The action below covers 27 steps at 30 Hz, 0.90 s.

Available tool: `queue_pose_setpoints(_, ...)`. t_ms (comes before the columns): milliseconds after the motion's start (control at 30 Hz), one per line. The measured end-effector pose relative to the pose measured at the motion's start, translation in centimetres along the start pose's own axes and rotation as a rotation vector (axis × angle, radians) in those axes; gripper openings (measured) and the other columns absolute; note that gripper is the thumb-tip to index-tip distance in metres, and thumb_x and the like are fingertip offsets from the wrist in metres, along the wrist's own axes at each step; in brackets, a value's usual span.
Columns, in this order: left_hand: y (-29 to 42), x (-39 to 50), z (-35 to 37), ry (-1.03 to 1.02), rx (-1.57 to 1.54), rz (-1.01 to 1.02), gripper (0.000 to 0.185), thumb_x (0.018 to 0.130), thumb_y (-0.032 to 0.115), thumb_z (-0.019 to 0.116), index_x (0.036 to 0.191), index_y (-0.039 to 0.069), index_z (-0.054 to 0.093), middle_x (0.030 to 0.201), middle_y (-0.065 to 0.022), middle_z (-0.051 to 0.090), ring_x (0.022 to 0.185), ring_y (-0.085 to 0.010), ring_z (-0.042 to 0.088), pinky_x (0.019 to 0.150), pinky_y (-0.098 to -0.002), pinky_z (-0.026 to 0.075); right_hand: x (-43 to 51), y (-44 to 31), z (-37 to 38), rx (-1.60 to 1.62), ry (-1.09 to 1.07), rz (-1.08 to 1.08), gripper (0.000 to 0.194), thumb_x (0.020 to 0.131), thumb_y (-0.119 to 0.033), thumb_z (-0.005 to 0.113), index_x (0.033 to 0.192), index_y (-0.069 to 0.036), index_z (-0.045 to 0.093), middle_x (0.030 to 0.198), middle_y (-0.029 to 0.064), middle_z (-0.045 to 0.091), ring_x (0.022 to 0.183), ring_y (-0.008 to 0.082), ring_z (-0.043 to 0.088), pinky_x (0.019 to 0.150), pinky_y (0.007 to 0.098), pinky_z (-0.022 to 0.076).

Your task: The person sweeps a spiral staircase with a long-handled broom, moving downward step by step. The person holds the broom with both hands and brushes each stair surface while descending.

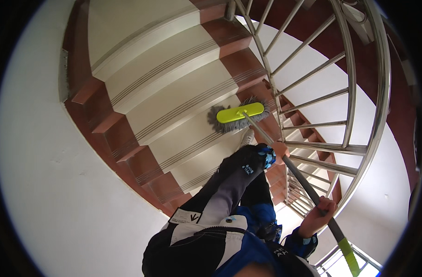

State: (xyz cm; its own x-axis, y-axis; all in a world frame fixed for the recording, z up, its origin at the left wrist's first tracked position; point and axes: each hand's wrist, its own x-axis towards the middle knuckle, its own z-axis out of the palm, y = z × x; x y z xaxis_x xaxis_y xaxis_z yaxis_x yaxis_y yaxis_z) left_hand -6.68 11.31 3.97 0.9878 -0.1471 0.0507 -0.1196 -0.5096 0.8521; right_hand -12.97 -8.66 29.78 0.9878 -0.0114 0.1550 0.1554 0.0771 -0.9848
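Observation:
A flat mop with a lime-green head plate (228, 114) and grey chenille fringe (214, 117) lies across a stair near the railing side. Its grey pole (302, 178) slants down to the right and ends in a lime-green grip (349, 256). My left hand (280, 152) is closed around the lower pole, close to the balusters. Farther up, below the green grip, my right hand (319, 215) holds the same pole with its fingers curled round it. One white shoe (247, 136) shows just behind the mop head.
Cream stair treads (183, 86) with grooved edges and red-brown tiled ends (244, 64) curve upward. A stainless steel railing (349, 69) borders the right side, and a white wall (58, 166) the left. Lower steps (311, 149) show between the balusters. A window (363, 259) is at bottom right.

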Motion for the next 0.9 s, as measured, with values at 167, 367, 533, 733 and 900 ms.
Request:
queue_pose_setpoints(167, -4.0, 7.9, -3.8, 0.004, -0.048, -0.077, 0.015, 0.070, 0.023, 0.067, 0.073, 0.009, 0.068, 0.073, -0.0155, 0.066, 0.078, -0.0391, 0.065, 0.068, -0.0495, 0.050, 7.8, 3.2, 4.2, 0.073, -0.085, -0.023, 0.030, 0.103, -0.022, 0.040, 0.078, -0.006, 0.045, 0.073, 0.0049, 0.049, 0.073, 0.0140, 0.044, 0.080, 0.0316, 0.0396)
queue_pose_setpoints(367, -5.8, 14.0, -7.6, 0.377, -0.001, -0.109, 0.011, 0.070, 0.025, 0.065, 0.070, 0.014, 0.066, 0.069, -0.0146, 0.064, 0.073, -0.0387, 0.063, 0.066, -0.0514, 0.049, 20.8, 6.1, 10.3, 0.209, -0.062, -0.123, 0.038, 0.102, -0.022, 0.035, 0.065, -0.013, 0.028, 0.058, -0.0017, 0.023, 0.056, 0.0113, 0.022, 0.060, 0.0301, 0.0273)
queue_pose_setpoints(533, -5.9, 11.0, -9.4, 0.667, -0.091, -0.177, 0.007, 0.066, 0.017, 0.065, 0.070, 0.012, 0.063, 0.067, -0.0150, 0.062, 0.070, -0.0400, 0.061, 0.062, -0.0510, 0.047, 23.0, 4.8, 15.1, 0.358, -0.240, -0.093, 0.039, 0.097, -0.017, 0.038, 0.060, -0.018, 0.024, 0.052, -0.0024, 0.022, 0.051, 0.0096, 0.020, 0.053, 0.0296, 0.0204)
queue_pose_setpoints(733, -2.3, -1.5, -8.0, 0.951, -0.149, -0.298, 0.008, 0.071, 0.013, 0.067, 0.069, 0.011, 0.059, 0.065, -0.0113, 0.058, 0.068, -0.0373, 0.057, 0.060, -0.0494, 0.042, 17.0, 2.3, 18.2, 0.447, -0.516, 0.016, 0.035, 0.097, -0.017, 0.037, 0.064, -0.017, 0.028, 0.052, -0.0025, 0.023, 0.050, 0.0090, 0.019, 0.053, 0.0287, 0.0226)
queue_pose_setpoints(900, -2.1, -15.5, -6.2, 1.232, 0.075, -0.458, 0.010, 0.070, 0.012, 0.070, 0.069, 0.011, 0.060, 0.066, -0.0101, 0.060, 0.066, -0.0342, 0.060, 0.057, -0.0459, 0.045, 8.3, 5.6, 21.7, 0.671, -0.845, 0.192, 0.031, 0.095, -0.017, 0.043, 0.066, -0.015, 0.031, 0.051, -0.0030, 0.028, 0.046, 0.0088, 0.021, 0.050, 0.0269, 0.0243)
